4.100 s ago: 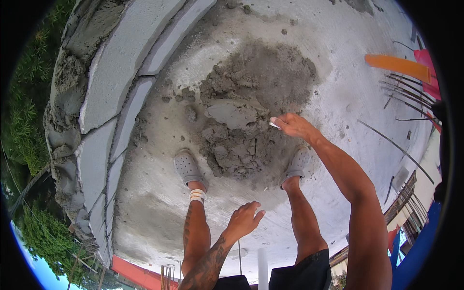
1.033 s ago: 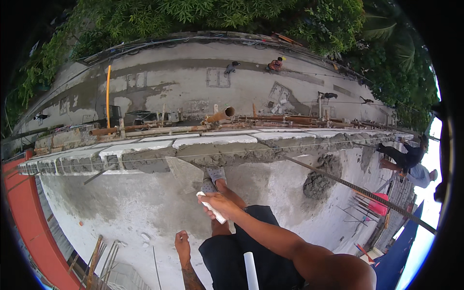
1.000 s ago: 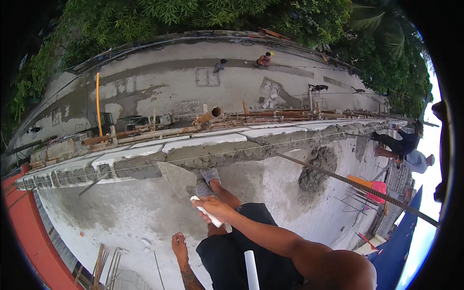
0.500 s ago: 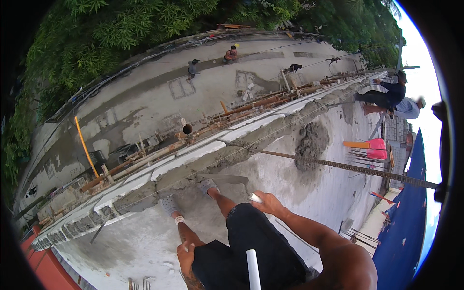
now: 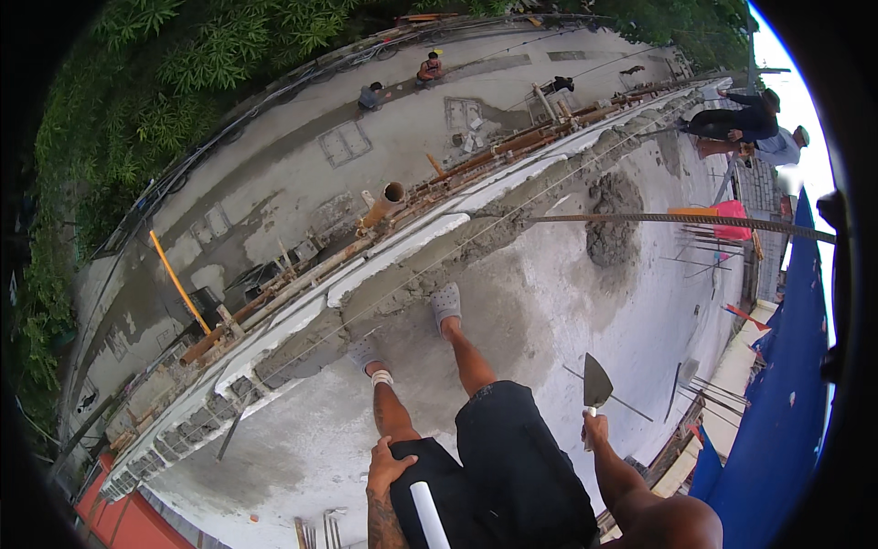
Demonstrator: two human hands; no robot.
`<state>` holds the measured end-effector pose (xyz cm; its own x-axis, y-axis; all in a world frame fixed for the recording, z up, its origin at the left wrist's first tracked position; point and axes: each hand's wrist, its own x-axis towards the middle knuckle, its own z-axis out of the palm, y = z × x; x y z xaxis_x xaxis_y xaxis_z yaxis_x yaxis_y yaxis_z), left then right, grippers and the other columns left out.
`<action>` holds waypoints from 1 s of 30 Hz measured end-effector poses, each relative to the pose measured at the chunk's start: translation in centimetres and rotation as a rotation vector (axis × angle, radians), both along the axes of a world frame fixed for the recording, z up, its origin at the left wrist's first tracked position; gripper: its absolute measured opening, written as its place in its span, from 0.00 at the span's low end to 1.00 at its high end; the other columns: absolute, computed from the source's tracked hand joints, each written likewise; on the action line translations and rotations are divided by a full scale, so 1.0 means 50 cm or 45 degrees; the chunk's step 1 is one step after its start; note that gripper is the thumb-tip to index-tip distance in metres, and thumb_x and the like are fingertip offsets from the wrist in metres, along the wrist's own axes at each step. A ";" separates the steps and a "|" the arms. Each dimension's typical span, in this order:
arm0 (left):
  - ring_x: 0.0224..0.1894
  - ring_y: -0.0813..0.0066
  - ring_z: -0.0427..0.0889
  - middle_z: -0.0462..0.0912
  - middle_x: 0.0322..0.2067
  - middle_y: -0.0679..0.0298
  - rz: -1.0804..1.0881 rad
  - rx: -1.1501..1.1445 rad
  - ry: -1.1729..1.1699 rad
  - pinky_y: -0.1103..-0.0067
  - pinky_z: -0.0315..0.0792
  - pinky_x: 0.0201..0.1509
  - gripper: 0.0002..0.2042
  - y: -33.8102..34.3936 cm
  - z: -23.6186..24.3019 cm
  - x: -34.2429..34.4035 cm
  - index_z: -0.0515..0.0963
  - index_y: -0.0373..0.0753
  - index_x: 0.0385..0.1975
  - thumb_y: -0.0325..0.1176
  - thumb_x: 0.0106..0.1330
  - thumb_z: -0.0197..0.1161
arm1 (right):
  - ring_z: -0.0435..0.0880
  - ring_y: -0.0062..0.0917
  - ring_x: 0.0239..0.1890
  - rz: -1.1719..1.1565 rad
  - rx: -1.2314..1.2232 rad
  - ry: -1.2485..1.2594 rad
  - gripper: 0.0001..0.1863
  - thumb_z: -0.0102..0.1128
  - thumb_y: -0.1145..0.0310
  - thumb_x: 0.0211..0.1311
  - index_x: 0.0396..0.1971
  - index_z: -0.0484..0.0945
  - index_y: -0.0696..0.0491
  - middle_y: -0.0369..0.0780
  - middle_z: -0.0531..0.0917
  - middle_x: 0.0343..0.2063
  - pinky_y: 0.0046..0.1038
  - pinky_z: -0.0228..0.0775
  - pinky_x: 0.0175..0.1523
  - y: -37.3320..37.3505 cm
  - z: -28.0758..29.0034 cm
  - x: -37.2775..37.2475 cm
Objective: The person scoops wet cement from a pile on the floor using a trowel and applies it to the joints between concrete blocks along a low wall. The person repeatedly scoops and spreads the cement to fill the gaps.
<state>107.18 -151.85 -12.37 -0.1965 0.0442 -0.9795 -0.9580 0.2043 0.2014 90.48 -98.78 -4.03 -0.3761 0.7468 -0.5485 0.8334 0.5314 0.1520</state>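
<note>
At the lower right of the frame, the right hand (image 5: pixel 594 429) is clamping a white-handled trowel (image 5: pixel 597 382), whose blade is pointing toward the frame's top. Left of lower centre, the left hand (image 5: pixel 388 468) is resting against black shorts (image 5: pixel 517 448), its thumb spreading apart from the fingers.

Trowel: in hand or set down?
In hand: the right hand is closed around the white handle of the trowel, its blade pointing away from the person.

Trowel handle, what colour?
White; the handle shows best in the head view, partly covered by the right hand.
</note>
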 end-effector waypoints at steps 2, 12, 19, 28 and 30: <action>0.67 0.46 0.67 0.64 0.65 0.42 -0.133 0.019 -0.012 0.64 0.67 0.68 0.51 -0.005 -0.015 -0.008 0.59 0.37 0.69 0.48 0.45 0.80 | 0.77 0.30 0.10 -0.049 -0.084 0.096 0.22 0.59 0.55 0.64 0.20 0.74 0.59 0.41 0.75 0.10 0.36 0.67 0.16 -0.028 -0.023 0.026; 0.68 0.51 0.68 0.68 0.65 0.43 -0.814 0.104 -0.011 0.66 0.66 0.70 0.61 0.012 -0.091 -0.122 0.60 0.30 0.69 0.56 0.34 0.83 | 0.70 0.20 0.13 -0.747 -0.811 0.584 0.23 0.51 0.47 0.72 0.35 0.74 0.56 0.35 0.71 0.16 0.25 0.63 0.19 -0.199 -0.076 -0.122; 0.64 0.51 0.72 0.71 0.63 0.44 -1.283 -0.002 -0.275 0.64 0.69 0.66 0.59 0.203 -0.098 -0.253 0.64 0.31 0.67 0.57 0.33 0.83 | 0.70 0.19 0.14 -0.932 -0.950 0.653 0.21 0.52 0.49 0.72 0.34 0.75 0.56 0.34 0.73 0.16 0.26 0.63 0.19 0.011 -0.096 -0.128; 0.63 0.47 0.72 0.76 0.57 0.43 -1.634 -0.111 0.428 0.62 0.66 0.67 0.42 0.668 -0.050 -0.631 0.70 0.33 0.61 0.53 0.49 0.76 | 0.71 0.19 0.13 -1.380 -0.809 1.054 0.21 0.49 0.50 0.73 0.37 0.76 0.55 0.35 0.74 0.16 0.24 0.63 0.18 0.417 -0.140 -0.157; 0.61 0.46 0.73 0.76 0.57 0.45 -1.606 -0.113 0.667 0.59 0.66 0.65 0.38 0.781 -0.018 -0.730 0.71 0.36 0.61 0.50 0.53 0.74 | 0.71 0.18 0.13 -1.497 -0.852 1.195 0.20 0.48 0.51 0.74 0.38 0.76 0.55 0.35 0.74 0.17 0.23 0.63 0.18 0.477 -0.154 -0.200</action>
